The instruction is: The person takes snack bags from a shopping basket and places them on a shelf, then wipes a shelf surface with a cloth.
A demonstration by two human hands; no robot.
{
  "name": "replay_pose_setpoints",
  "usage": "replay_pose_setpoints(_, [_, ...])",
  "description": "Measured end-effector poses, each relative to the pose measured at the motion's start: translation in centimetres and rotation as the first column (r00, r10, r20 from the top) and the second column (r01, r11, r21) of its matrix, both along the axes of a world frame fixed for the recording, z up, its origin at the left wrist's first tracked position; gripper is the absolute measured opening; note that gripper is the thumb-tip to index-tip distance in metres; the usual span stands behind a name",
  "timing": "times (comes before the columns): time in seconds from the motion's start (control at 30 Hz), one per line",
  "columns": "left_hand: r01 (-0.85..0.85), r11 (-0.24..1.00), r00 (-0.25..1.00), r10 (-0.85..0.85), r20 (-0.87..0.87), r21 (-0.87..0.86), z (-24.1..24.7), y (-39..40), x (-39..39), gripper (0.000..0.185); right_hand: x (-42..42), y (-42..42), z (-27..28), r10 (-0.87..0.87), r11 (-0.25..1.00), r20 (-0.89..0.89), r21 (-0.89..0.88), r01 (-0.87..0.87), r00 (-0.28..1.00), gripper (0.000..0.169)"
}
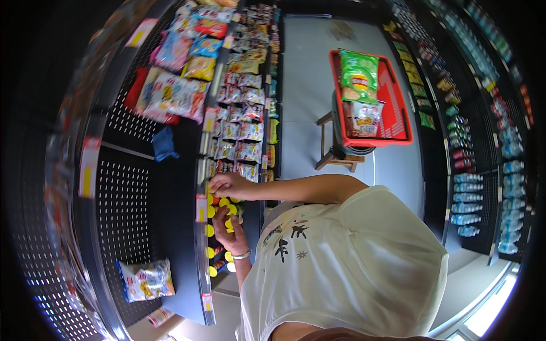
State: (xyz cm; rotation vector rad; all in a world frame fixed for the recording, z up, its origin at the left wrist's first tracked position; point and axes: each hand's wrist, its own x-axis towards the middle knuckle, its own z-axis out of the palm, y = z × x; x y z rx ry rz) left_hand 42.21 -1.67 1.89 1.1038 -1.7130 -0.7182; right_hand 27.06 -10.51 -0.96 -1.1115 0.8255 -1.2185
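Observation:
My right hand (233, 186) reaches across to the shelf front, its fingers curled down among yellow-lidded canisters (211, 212). Just below it in the picture, my left hand (229, 232), with a silver bracelet (242, 255) on the wrist, is among the same canisters. Its thumb and fingers lie around several yellow lids. Whether either hand grips a canister cannot be made out, as the fingers hide the contact. Behind the shelf edge, a red shopping basket (394, 91) holds a green chip bag (359, 72) and a whitish snack packet (365, 119).
A wooden stool (326, 160) stands under the basket. Rows of small snack packets (249, 132) fill the shelf past my right hand. Larger bags (177, 96) and a lone snack bag (147, 280) lie on the upper shelf (181, 238). Water bottles (467, 198) line the right-hand shelves.

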Motion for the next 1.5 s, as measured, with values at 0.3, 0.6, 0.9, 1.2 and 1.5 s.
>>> replay_pose_setpoints(0.3, [0.524,0.832,0.831,-0.546,0.104,0.183,-0.5,-2.5,-19.6,0.02,-28.8,13.7,-4.6,-0.73,0.679,0.071,0.185,0.71,0.68,0.031])
replay_pose_setpoints(0.6, [0.726,0.523,0.641,-0.749,-0.165,0.446,-4.6,-4.4,-38.5,0.026,-45.5,27.1,-7.3,-0.984,0.141,-0.054,0.372,0.917,0.173,0.03])
replay_pose_setpoints(0.9, [0.563,0.285,0.72,-0.629,-0.292,0.776,-12.3,-1.9,-49.2,0.057,-51.8,26.7,-12.9,-0.83,0.196,-0.428,0.377,0.905,0.358,0.063])
replay_pose_setpoints(1.2, [0.452,0.223,0.779,-0.57,-0.26,0.864,-15.6,-0.5,-53.7,0.081,-53.6,24.7,-15.9,-0.695,0.422,-0.342,0.519,0.743,0.633,0.071])
replay_pose_setpoints(1.5, [0.606,0.12,0.653,-0.639,-0.406,0.786,-22.0,0.2,-54.3,0.058,-53.0,23.7,-11.0,-0.637,0.417,-0.336,0.608,0.676,0.694,0.065])
